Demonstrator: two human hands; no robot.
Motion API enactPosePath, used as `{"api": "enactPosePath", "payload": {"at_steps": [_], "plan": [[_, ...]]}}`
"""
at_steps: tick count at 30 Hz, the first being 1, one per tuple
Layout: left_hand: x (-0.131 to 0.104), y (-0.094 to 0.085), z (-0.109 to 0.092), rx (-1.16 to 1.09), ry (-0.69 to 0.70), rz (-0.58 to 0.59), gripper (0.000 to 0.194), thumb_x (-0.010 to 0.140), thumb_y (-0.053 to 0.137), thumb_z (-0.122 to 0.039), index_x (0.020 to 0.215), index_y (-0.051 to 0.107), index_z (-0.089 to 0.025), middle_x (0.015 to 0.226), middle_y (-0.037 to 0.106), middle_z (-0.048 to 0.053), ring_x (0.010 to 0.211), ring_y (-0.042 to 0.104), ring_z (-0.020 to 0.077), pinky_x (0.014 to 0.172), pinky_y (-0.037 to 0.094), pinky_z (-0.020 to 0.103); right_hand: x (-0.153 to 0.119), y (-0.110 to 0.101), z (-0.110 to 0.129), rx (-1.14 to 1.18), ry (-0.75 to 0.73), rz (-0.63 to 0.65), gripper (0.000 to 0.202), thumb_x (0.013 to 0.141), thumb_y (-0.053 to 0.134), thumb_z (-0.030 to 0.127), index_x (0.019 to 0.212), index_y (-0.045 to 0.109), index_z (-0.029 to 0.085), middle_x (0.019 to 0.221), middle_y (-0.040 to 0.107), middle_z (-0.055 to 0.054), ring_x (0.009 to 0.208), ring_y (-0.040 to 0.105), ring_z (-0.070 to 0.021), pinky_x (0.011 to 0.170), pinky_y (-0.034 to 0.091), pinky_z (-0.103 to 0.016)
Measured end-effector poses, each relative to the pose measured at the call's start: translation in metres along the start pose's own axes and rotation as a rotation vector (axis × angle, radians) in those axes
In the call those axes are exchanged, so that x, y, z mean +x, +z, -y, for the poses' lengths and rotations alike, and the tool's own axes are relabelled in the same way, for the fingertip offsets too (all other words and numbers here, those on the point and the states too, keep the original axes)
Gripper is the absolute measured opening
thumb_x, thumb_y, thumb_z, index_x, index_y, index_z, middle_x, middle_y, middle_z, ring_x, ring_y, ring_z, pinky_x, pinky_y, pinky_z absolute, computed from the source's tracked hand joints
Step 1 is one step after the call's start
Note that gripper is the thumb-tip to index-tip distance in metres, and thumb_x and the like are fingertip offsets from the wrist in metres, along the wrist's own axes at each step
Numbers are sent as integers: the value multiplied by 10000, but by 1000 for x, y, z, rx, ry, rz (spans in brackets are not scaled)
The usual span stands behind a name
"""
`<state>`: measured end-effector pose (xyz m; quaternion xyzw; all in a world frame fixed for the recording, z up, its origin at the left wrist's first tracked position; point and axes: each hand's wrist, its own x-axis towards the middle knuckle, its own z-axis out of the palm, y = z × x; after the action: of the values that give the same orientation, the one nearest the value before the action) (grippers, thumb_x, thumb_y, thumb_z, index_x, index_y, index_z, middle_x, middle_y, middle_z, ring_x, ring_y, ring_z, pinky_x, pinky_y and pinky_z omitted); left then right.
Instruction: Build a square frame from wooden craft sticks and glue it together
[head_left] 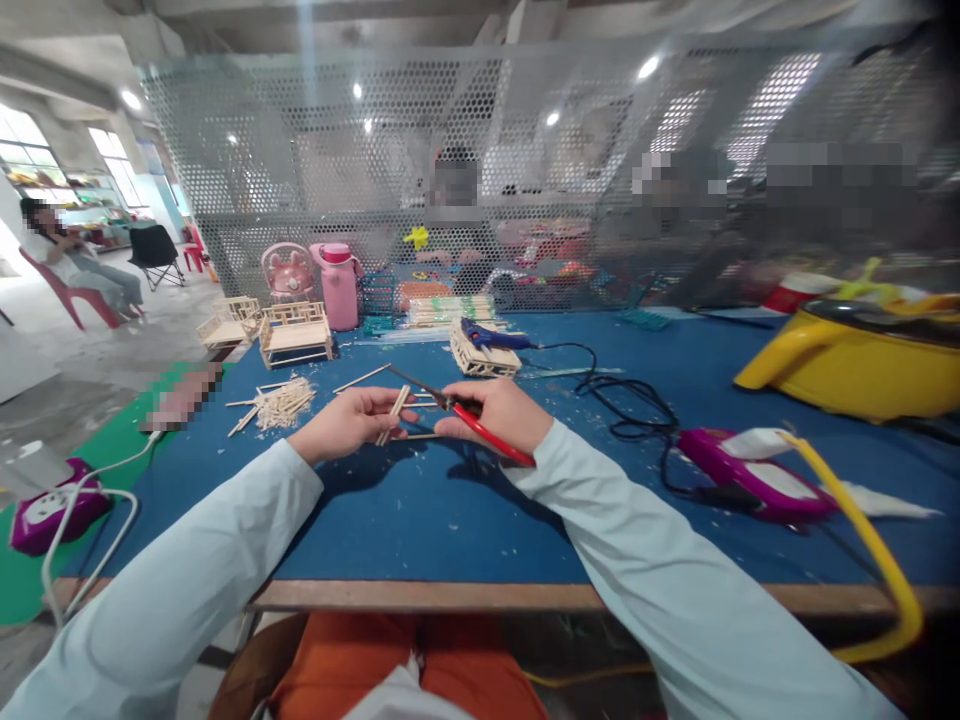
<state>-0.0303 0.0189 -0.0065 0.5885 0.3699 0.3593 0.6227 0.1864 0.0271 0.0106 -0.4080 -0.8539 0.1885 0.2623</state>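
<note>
Wooden sticks (394,415), a few thin ones side by side, are held between the thumb and fingers of the left hand (341,425), above the blue table (450,540). The right hand (506,412) is closed around red-handled pliers (499,437), whose dark tip points to the left, beyond the held sticks; I cannot tell whether its blades are parted. Some further sticks (424,404) show between the two hands, and it is not clear which hand, if any, touches them. To the left of the left hand lies a heap of short sticks (285,403). Behind this heap stand two small wooden frames (296,340), near a pink flask (340,288). Farther away than the right hand, a blue glue gun (491,335) rests on a stack of wooden pieces (480,362). On the right side lies a purple power strip (757,478), and behind it stands a yellow pot (847,365).
</note>
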Motion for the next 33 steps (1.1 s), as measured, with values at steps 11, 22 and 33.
{"api": "enactPosePath", "payload": {"at_steps": [11,22,33], "plan": [[-2,-2,-5,111,30,37,341,647,715,-183,981,662,-137,807,692,67,581,595,109,467,348,178,0,4,-5,75,-7,139,609,638,580,643,950,616,121,647,492,2,572,394,-120,536,343,-236],[-4,-3,-6,82,37,87,374,662,704,-184,1031,646,-156,847,686,70,625,616,121,478,349,178,1,6,-11,225,-78,206,732,647,490,736,987,576,94,686,492,-4,595,418,-124,550,347,-245],[-4,-4,-4,171,34,90,455,691,675,-219,1126,585,-124,905,674,89,624,597,109,493,358,185,-1,11,-2,146,-79,127,547,738,478,637,824,604,112,621,471,9,548,376,-104,517,325,-227]]}}
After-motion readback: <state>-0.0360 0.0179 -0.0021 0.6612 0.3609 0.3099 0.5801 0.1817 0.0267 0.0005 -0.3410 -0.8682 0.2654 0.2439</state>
